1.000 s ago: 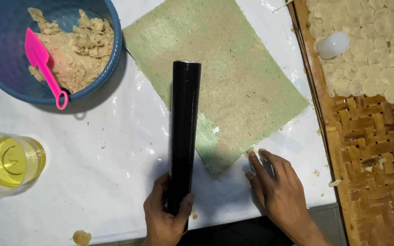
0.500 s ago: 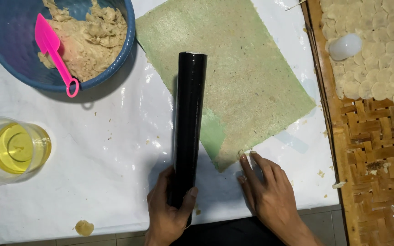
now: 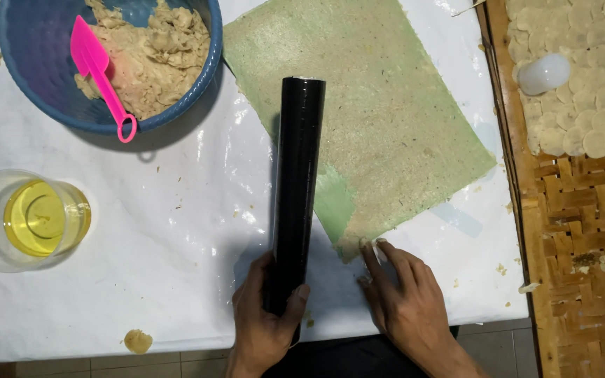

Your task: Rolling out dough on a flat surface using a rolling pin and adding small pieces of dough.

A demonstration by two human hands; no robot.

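Observation:
My left hand (image 3: 264, 315) grips the near end of a long black cylindrical roller (image 3: 295, 189) that lies on the white plastic-covered table (image 3: 176, 238), its far end over the left edge of a thin green sheet of rolled dough (image 3: 372, 119). My right hand (image 3: 407, 301) rests flat on the plastic with its fingertips touching the near corner of the green sheet (image 3: 351, 245). It holds nothing.
A blue bowl (image 3: 43, 105) of beige dough with a pink scoop (image 3: 99, 77) stands at the far left. A clear cup of yellow oil (image 3: 33, 220) sits at the left. A woven bamboo tray (image 3: 582, 231) with pale round discs and a white bulb-like object (image 3: 544, 73) lies at the right. A dough scrap (image 3: 137, 341) lies near the front edge.
The view has shifted slightly; both hands and the roller keep nearly the same places. My right fingers have moved a little closer to the sheet's near corner.

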